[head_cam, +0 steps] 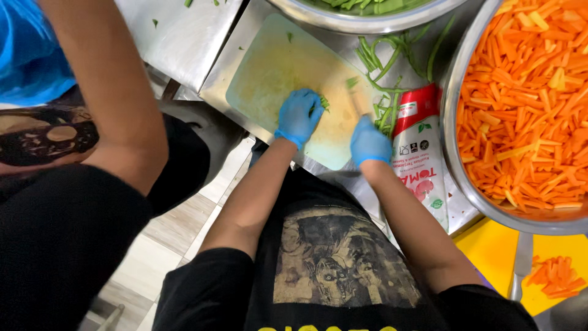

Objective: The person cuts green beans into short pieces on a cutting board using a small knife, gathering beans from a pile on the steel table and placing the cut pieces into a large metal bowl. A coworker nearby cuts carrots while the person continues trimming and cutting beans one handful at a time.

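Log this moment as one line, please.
left hand: pressing green beans on pale plastic cutting board | right hand: gripping blurred knife handle | steel bowl of orange carrot sticks at right

One pouch (419, 147) lies flat on the worktop (177, 37) (beside the right hand (369, 142)), red at its top, white below with green marks.

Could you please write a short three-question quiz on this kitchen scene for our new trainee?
1. True or false: both hands wear blue gloves.
2. What fills the large metal bowl on the right? A) carrot sticks B) potato cubes C) onion rings
3. What does the left hand press onto the cutting board?

Key
1. True: left hand and right hand are both gloved in blue.
2. A: orange carrot sticks.
3. A small bunch of green beans; the right hand's tool is blurred.
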A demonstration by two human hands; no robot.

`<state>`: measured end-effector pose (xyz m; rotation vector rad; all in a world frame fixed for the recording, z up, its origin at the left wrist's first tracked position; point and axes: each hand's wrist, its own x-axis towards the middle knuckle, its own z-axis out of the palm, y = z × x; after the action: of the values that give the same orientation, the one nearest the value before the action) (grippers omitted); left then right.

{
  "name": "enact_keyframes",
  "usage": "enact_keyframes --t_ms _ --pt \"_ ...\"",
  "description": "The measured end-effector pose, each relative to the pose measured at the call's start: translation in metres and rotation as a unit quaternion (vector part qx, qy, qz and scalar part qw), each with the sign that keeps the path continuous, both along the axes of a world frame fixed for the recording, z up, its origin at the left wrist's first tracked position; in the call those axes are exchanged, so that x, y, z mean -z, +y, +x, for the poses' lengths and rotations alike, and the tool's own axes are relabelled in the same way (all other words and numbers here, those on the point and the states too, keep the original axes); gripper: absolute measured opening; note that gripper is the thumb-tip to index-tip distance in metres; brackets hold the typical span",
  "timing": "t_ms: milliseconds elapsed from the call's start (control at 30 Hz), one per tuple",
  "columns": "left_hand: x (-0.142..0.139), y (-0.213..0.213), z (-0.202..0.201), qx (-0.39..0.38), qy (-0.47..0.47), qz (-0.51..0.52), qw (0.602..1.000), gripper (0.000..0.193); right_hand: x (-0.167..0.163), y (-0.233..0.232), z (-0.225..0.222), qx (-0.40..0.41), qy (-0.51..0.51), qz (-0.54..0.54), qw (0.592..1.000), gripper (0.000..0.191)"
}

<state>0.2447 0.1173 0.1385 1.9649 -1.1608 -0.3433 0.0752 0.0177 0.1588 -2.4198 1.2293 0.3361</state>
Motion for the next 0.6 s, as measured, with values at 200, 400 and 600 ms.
enact_keyframes --t_ms 200,400,600 --pt "-0.010 0.030 0.010 0.044 -0.027 0.001 0.999 0.034 -0.011 0.014 -0.029 -0.001 -0.055 0.021 0.998 0.035" --pt "0.004 0.059 0.009 0.053 -0.083 0.002 0.995 0.037 0.012 0.031 -0.057 -0.067 -0.079 0.022 0.994 0.028" --pt "0.015 0.068 0.007 0.020 -0.052 -0.019 0.998 0.043 0.033 0.004 -0.055 0.034 -0.047 0.021 0.998 0.031"
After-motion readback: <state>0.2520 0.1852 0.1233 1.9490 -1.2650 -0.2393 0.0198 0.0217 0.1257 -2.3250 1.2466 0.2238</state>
